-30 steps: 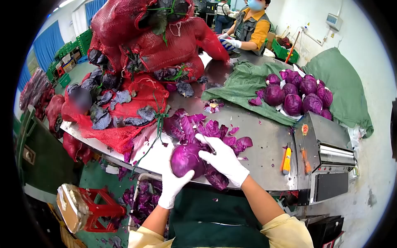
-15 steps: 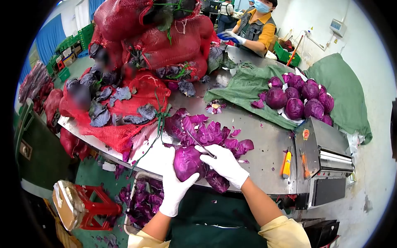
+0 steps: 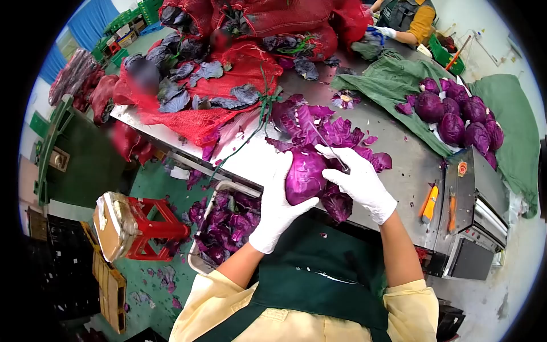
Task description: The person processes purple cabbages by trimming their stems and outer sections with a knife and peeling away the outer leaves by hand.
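Note:
My left hand (image 3: 276, 202), in a white glove, is wrapped round the left side of a purple cabbage (image 3: 305, 175) at the table's near edge. Across from it, my gloved right hand (image 3: 360, 183) is closed on a thin knife (image 3: 327, 146), whose narrow blade points up and left above the cabbage. The right fingertips are close to the cabbage's right side; whether they touch it I cannot tell. Loose purple cabbage leaves (image 3: 336, 132) lie just beyond both hands. Beneath the right hand, a dark leaf piece (image 3: 337, 206) hangs at the table edge.
Peeled cabbages (image 3: 452, 128) are piled on green cloth at the right, near a yellow cutter (image 3: 431, 204) and a metal machine (image 3: 476, 211). Red mesh sacks (image 3: 273, 28) fill the back left. A leaf-filled crate (image 3: 196, 261) and red stool (image 3: 156, 228) stand below. A co-worker's sleeve (image 3: 423, 25) shows behind.
The view has tilted down and shifted left, so the scene sits higher and further right. Both hands keep hold of the cabbage and knife in much the same pose.

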The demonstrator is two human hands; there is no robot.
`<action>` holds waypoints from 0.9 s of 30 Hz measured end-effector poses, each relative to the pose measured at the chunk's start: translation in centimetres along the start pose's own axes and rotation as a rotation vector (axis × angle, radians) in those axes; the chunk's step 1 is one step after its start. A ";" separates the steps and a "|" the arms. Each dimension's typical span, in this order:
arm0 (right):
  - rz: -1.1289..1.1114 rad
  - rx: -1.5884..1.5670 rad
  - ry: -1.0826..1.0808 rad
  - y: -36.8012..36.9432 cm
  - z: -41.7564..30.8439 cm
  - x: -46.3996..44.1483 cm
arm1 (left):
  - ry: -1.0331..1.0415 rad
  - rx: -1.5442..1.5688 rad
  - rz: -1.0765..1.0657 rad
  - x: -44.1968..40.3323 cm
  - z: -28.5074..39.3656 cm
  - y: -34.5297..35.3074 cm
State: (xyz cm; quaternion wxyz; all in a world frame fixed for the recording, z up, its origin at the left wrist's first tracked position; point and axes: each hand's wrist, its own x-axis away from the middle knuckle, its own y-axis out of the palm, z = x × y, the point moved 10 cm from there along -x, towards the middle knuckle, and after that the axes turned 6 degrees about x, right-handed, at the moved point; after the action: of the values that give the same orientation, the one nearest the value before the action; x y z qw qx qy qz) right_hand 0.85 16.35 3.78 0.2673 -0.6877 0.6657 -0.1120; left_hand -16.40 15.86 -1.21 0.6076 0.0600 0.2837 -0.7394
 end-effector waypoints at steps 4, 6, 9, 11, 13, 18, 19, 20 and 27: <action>-0.121 0.270 0.049 1.2 -2.4 -0.2 | 0.032 -0.003 0.012 0.0 0.0 0.2; -0.134 0.484 -0.032 2.2 -2.8 -0.1 | -0.035 -0.002 -0.008 0.0 -0.3 0.2; -0.186 0.510 -0.046 2.0 -2.4 -0.5 | -0.029 -0.014 -0.016 -0.3 -0.3 0.3; -0.183 0.573 -0.120 2.0 -2.4 -0.6 | 0.022 -0.089 -0.008 -0.2 0.3 0.2; -0.208 0.582 -0.159 1.7 -2.0 -0.7 | 0.083 -0.112 0.015 -0.3 0.9 0.0; -0.320 0.648 -0.169 1.4 -3.7 -0.9 | 0.092 -0.180 -0.025 -0.6 1.6 0.8; -0.295 0.693 -0.209 1.3 -3.4 -0.8 | 0.106 -0.178 -0.051 -1.0 1.9 1.0; -0.283 0.659 -0.206 1.1 -3.4 -0.8 | 0.107 -0.173 -0.054 -1.2 2.3 1.0; -0.288 0.546 -0.109 0.1 -1.2 -1.8 | 0.128 -0.241 -0.108 -1.9 2.9 1.4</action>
State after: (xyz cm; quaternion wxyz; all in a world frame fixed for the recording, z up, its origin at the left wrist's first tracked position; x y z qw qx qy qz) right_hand -0.07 17.81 5.10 0.4589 -0.6826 0.4914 -0.2863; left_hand -13.84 15.99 1.53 0.5504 0.0182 0.4113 -0.7264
